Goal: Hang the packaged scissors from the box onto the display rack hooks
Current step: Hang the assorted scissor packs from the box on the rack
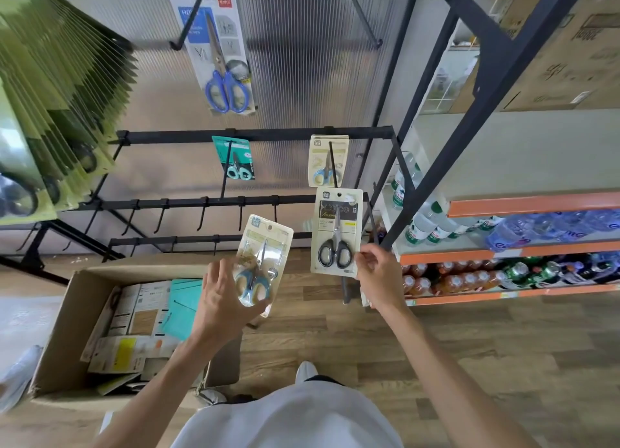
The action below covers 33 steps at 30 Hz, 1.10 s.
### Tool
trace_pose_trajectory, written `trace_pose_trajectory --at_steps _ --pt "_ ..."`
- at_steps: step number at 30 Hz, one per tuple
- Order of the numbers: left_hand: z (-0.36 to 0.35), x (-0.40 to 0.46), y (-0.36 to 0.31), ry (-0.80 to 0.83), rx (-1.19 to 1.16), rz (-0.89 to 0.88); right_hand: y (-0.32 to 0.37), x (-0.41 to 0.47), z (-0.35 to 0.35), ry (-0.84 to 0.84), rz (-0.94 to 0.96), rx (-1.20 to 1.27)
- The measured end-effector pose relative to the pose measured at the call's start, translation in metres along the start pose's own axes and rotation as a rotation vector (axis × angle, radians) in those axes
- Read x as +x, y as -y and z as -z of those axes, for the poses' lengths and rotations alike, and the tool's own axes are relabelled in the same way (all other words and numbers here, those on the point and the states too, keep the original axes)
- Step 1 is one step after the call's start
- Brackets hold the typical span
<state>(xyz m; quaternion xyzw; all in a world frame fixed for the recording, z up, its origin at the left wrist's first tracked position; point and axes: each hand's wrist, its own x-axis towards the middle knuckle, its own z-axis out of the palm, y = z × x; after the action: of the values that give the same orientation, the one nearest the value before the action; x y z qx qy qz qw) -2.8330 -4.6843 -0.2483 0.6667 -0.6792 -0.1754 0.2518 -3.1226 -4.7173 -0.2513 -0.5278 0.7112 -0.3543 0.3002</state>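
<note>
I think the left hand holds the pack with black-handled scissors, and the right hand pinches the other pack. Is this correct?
Not quite. In the head view the left hand holds the blue-handled scissors pack; the black-handled scissors pack is the one the right hand pinches.

The left hand (224,300) hides the blue-handled pack's (265,246) lower corner.
</note>
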Motion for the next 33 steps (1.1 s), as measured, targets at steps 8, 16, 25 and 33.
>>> trace_pose_trajectory --at_steps 8,16,25,33 --pt "-0.005 -0.004 -0.002 0.027 0.010 -0.001 -0.004 0.006 -0.006 0.023 -0.034 0.054" --pt "-0.011 -0.006 -0.007 0.044 -0.009 0.008 0.000 0.020 -0.008 0.055 -0.116 0.094" --pt "-0.005 0.031 -0.027 0.063 0.033 -0.151 0.035 0.119 -0.026 0.062 -0.251 0.106" --pt "-0.012 0.017 -0.027 0.021 0.015 -0.060 0.043 0.165 -0.040 0.062 -0.245 -0.076"
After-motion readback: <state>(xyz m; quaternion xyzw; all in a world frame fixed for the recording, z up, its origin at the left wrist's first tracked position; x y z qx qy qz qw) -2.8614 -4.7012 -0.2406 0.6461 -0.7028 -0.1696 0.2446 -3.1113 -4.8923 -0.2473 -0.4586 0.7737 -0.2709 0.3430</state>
